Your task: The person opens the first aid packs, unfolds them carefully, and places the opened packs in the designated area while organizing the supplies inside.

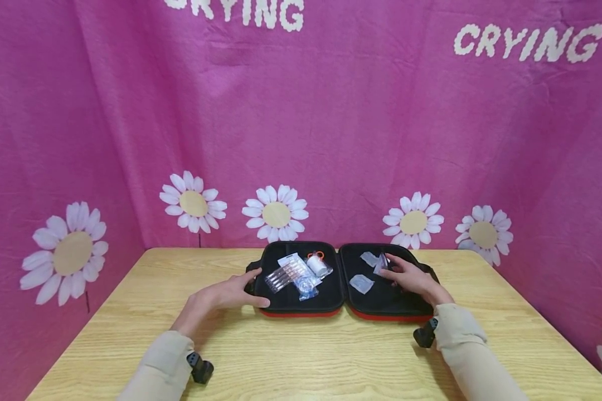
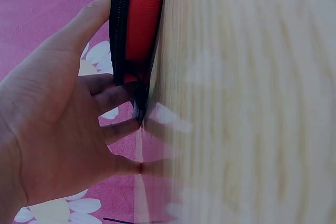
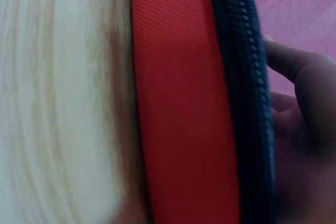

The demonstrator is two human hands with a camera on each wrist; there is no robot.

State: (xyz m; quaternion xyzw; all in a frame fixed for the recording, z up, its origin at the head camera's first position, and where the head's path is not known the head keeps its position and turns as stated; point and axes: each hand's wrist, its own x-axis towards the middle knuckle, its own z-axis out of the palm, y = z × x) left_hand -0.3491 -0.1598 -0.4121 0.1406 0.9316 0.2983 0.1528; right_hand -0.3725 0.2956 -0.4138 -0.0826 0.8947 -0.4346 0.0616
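A zippered case with red sides lies unfolded on the table, its left half [image 1: 326,301] and right half [image 1: 371,303] lined in black. My left hand [image 1: 231,292] rests at the left half's outer side, fingers spread. In the left wrist view, the thumb of that hand [image 2: 58,114] touches the zippered rim [image 2: 119,30]. Over the right half, my right hand [image 1: 411,277] pinches a small clear plastic packet [image 1: 382,264]. Two more clear packets, one farther back [image 1: 368,258] and one nearer [image 1: 362,284], lie there. The right wrist view shows the hand [image 3: 315,103] partly hidden behind the case's red wall [image 3: 184,103].
In the left half lie a pack of swabs or sticks [image 1: 283,275], a blue-and-white packet [image 1: 306,288], a white roll [image 1: 316,266] in clear wrap and orange handles [image 1: 315,254]. The wooden table [image 1: 301,356] meets a pink flowered curtain [image 1: 331,139] behind.
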